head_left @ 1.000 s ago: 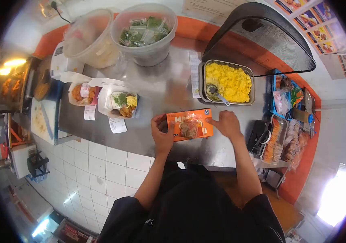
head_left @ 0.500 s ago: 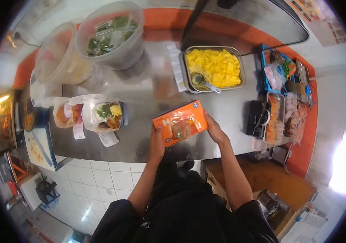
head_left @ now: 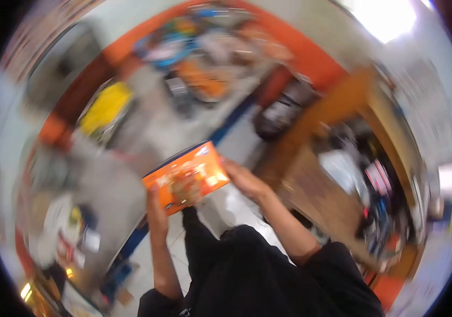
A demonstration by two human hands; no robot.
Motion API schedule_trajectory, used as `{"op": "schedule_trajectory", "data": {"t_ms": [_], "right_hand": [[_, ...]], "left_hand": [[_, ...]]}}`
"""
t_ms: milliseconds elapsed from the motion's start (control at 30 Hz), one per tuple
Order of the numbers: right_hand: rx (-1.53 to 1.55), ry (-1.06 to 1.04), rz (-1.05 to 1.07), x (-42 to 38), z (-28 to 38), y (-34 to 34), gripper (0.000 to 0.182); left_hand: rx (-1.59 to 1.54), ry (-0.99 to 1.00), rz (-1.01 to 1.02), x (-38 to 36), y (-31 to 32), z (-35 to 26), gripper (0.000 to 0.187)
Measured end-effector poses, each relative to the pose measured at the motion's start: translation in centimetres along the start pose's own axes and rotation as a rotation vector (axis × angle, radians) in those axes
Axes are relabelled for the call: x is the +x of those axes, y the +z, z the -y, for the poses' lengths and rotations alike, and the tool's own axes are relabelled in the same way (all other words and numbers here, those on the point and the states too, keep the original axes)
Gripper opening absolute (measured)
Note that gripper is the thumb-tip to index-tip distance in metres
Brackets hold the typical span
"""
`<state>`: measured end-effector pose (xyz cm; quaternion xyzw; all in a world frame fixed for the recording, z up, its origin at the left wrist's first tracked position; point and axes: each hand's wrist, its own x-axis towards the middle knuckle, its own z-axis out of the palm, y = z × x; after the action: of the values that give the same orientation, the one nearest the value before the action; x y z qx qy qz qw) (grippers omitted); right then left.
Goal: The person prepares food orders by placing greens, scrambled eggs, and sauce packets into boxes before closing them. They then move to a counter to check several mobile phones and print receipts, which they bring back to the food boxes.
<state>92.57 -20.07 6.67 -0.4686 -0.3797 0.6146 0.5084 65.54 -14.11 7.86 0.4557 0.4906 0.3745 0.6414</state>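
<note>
An orange box [head_left: 211, 168] is held between my two hands, in front of my body, tilted with its right end higher. A clear packet with reddish-brown contents [head_left: 186, 186] lies on its upper face. My left hand [head_left: 157, 211] is closed on the box's left end, and my right hand [head_left: 242, 178] grips the right end. Motion blurs the surroundings. Beyond the box, to the upper left, a tray of yellow food [head_left: 106, 110] rests on the metal counter [head_left: 154, 113].
Blurred packets and a blue crate [head_left: 170, 52] stand at the counter's far end. On the right is a wooden cabinet [head_left: 318, 193] holding a white bag [head_left: 340, 168] and mixed items. Wrapped food [head_left: 70, 227] sits at the lower left. White floor tiles show below.
The view has swung right, bringing the wooden cabinet into fuller view and shifting the yellow tray left. The box stays in both hands, now away from over the counter.
</note>
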Motion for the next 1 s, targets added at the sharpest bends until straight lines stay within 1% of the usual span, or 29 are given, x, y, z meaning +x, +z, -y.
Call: {"op": "schedule_trajectory", "data": {"t_ms": [33, 67, 100, 167, 233, 267, 300, 333, 367, 433, 467, 500, 567, 600, 700, 733, 767, 800, 833, 900, 933, 1000], "right_hand": [[0.048, 0.0, -0.045, -4.8, -0.4, -2.6, 0.075], [0.04, 0.033, -0.122, -10.3, 0.3, -4.6, 0.077], [0.047, -0.002, -0.265, -15.2, -2.2, -7.1, 0.076], [0.217, 0.023, -0.523, -25.7, -2.4, -9.4, 0.075], [0.35, -0.072, -0.691, -34.8, -2.5, -11.1, 0.074], [0.414, -0.113, -0.755, -39.0, -3.0, -11.9, 0.074], [0.465, -0.1, -0.837, -42.8, -4.5, -13.0, 0.073], [0.503, -0.142, -0.917, -46.7, -5.6, -13.6, 0.071], [0.537, -0.167, -1.002, -49.6, -6.7, -14.3, 0.07], [0.622, -0.224, -1.155, -53.7, -9.4, -16.0, 0.063], [0.669, -0.247, -1.228, -55.6, -10.4, -16.7, 0.06], [0.703, -0.262, -1.284, -57.1, -11.2, -17.4, 0.06], [0.768, -0.291, -1.392, -59.4, -11.8, -18.9, 0.06], [0.803, -0.285, -1.457, -60.4, -13.1, -20.1, 0.061], [0.9, -0.367, -1.568, -63.0, -14.9, -22.9, 0.059], [0.892, -0.451, -1.588, -63.5, -17.4, -24.1, 0.057], [0.899, -0.46, -1.617, -64.2, -18.5, -24.8, 0.056], [0.939, -0.431, -1.626, -64.9, -18.0, -25.1, 0.056], [0.989, -0.413, -1.64, -65.5, -17.9, -25.3, 0.055], [1.035, -0.373, -1.578, -66.7, -18.3, -25.4, 0.053], [1.051, -0.342, -1.541, -67.7, -18.4, -25.4, 0.052], [1.008, -0.214, -1.468, -70.0, -18.0, -25.2, 0.053]], "left_hand": [[0.082, -0.035, 0.103, -0.6, 2.8, 1.6, 0.053], [0.013, -0.116, 0.183, -2.3, 6.6, 2.7, 0.055], [0.029, -0.15, 0.296, -3.5, 10.0, 5.1, 0.055], [0.084, -0.241, 0.497, -5.4, 16.9, 9.5, 0.059], [0.261, -0.191, 0.724, -9.1, 25.7, 10.4, 0.058], [0.254, -0.244, 0.812, -11.5, 29.7, 10.7, 0.057], [0.249, -0.303, 0.896, -13.8, 33.4, 11.1, 0.057], [0.304, -0.272, 0.967, -16.4, 36.9, 11.6, 0.056], [0.343, -0.277, 1.049, -17.5, 40.0, 13.0, 0.055], [0.433, -0.302, 1.187, -18.5, 45.6, 18.2, 0.054], [0.524, -0.278, 1.205, -18.8, 48.7, 20.8, 0.057], [0.54, -0.27, 1.239, -19.1, 50.5, 23.1, 0.057], [0.566, -0.255, 1.302, -22.3, 56.1, 22.9, 0.058], [0.588, -0.285, 1.354, -22.7, 58.8, 24.7, 0.058], [0.702, -0.227, 1.39, -27.9, 65.6, 23.7, 0.058], [0.75, -0.231, 1.404, -29.2, 67.8, 24.7, 0.058], [0.799, -0.235, 1.416, -29.8, 70.0, 25.8, 0.057], [0.861, -0.228, 1.43, -29.9, 71.7, 26.6, 0.056], [0.901, -0.179, 1.479, -30.0, 73.2, 27.9, 0.056], [0.975, -0.064, 1.576, -30.5, 76.1, 29.6, 0.054], [0.947, -0.096, 1.599, -30.7, 76.7, 30.4, 0.051], [0.914, -0.13, 1.642, -30.7, 78.0, 31.1, 0.047]]}}
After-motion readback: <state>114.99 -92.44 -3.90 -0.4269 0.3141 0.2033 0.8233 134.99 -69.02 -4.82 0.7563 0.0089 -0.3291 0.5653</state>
